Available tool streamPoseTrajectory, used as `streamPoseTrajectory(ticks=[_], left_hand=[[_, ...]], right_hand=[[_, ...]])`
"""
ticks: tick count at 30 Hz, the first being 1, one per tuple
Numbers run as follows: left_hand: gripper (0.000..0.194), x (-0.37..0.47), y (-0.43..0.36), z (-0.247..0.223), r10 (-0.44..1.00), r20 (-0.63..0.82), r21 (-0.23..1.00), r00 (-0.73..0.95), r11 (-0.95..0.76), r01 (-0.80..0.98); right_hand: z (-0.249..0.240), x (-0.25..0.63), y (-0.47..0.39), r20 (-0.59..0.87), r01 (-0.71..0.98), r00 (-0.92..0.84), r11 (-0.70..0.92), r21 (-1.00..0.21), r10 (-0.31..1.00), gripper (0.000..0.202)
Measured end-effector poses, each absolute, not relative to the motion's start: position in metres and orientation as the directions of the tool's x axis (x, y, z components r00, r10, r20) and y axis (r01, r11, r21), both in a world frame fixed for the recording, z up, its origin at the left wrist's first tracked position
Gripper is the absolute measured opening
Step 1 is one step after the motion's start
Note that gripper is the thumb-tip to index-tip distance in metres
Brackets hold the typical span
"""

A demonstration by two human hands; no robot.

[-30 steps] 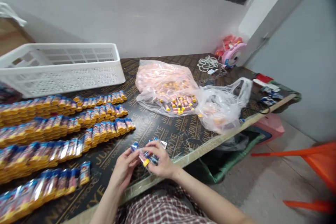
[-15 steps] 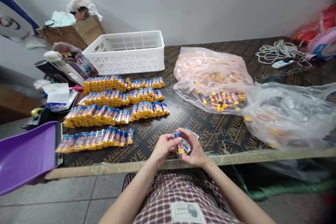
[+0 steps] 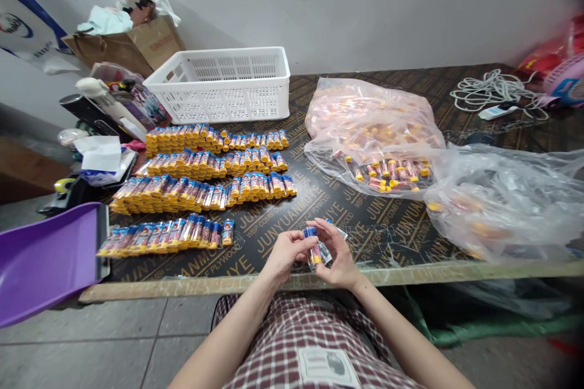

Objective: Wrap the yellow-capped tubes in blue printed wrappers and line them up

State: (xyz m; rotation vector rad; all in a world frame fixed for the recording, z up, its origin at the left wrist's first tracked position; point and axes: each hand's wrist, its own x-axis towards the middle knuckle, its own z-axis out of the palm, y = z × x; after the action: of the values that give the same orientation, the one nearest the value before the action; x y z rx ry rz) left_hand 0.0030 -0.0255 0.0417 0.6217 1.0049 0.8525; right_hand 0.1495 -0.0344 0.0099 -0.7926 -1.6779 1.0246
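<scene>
A small tube (image 3: 313, 247) with a blue top and a yellow bottom stands nearly upright between my two hands, above the table's front edge. My left hand (image 3: 286, 253) pinches it from the left, thumb across its front. My right hand (image 3: 338, 258) curves round its right side, with the thumb low by the yellow end and the fingers near the blue top. Clear film seems to surround the tube. Behind my right fingers lie some flat clear printed wrappers (image 3: 325, 251), partly hidden. To the left, rows of similar wrapped tubes (image 3: 166, 236) are lined up, the rear rows stacked.
A white plastic basket (image 3: 228, 102) stands at the back, behind the rows. On the right, a large clear bag (image 3: 369, 106) holds loose tubes, with a crumpled clear bag (image 3: 506, 200) beside it. A purple dustpan (image 3: 50, 261) juts out at left. White cable (image 3: 488, 88) lies far right.
The view has shifted slightly. Both hands keep hold of the tube in almost the same place; my right fingers have lifted a little at its top.
</scene>
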Motion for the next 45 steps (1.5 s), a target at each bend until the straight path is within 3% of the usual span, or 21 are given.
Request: streamPoseTrajectory(ticks=[7,9,10,12,14,17,22,27,29,32,36,40,45], left_hand=[[0.045,0.0,-0.024,0.036,0.853,-0.457,0.782,0.254,0.521,-0.343],[0.05,-0.003,-0.021,0.029,0.889,-0.424,0.841,0.173,0.457,-0.29],[0.051,-0.005,-0.02,0.024,0.917,-0.386,0.896,0.106,0.399,-0.194],[0.046,-0.01,-0.018,0.013,0.967,-0.256,0.953,-0.018,0.255,0.161],[0.037,-0.014,-0.017,0.003,0.991,-0.128,0.841,-0.03,0.124,0.526],[0.029,-0.016,-0.018,-0.009,0.994,-0.095,0.676,0.049,0.028,0.736],[0.01,-0.016,-0.017,-0.016,0.989,-0.128,0.654,0.078,0.025,0.756],[0.015,-0.016,-0.016,-0.014,0.987,-0.121,0.642,0.103,-0.002,0.766],[0.017,-0.016,-0.015,-0.013,0.984,-0.124,0.627,0.125,-0.02,0.779],[0.01,-0.017,-0.015,-0.012,0.979,-0.131,0.622,0.159,-0.043,0.782],[0.008,-0.018,-0.015,-0.012,0.974,-0.143,0.635,0.177,-0.047,0.771],[0.011,-0.017,-0.015,-0.01,0.974,-0.154,0.638,0.166,-0.03,0.77],[0.012,-0.014,-0.015,-0.003,0.976,-0.17,0.631,0.137,0.001,0.776]], right_hand=[[0.013,0.149,-0.029,0.38,0.097,-0.356,0.438,-0.894,0.854,0.086],[0.019,0.148,-0.008,0.414,0.154,-0.373,0.496,-0.855,0.83,0.085],[0.024,0.145,0.007,0.443,0.184,-0.375,0.534,-0.825,0.814,0.084],[0.034,0.135,0.044,0.501,0.237,-0.371,0.602,-0.763,0.782,0.084],[0.042,0.118,0.083,0.512,0.315,-0.408,0.643,-0.698,0.756,0.083],[0.043,0.088,0.13,0.469,0.424,-0.514,0.688,-0.589,0.718,0.081],[0.029,0.053,0.159,0.407,0.488,-0.594,0.712,-0.504,0.694,0.078],[0.031,0.056,0.151,0.334,0.564,-0.626,0.705,-0.431,0.705,0.087],[0.035,0.074,0.148,0.29,0.683,-0.54,0.613,-0.397,0.79,0.084],[0.036,0.122,0.148,0.237,0.878,-0.244,0.318,-0.358,0.94,0.056],[0.034,0.199,0.159,0.182,0.949,0.049,0.011,-0.316,0.982,0.036],[0.049,0.248,0.19,0.153,0.962,0.062,-0.019,-0.272,0.986,0.026],[0.094,0.273,0.241,0.152,0.959,0.059,-0.014,-0.284,0.987,0.033]])
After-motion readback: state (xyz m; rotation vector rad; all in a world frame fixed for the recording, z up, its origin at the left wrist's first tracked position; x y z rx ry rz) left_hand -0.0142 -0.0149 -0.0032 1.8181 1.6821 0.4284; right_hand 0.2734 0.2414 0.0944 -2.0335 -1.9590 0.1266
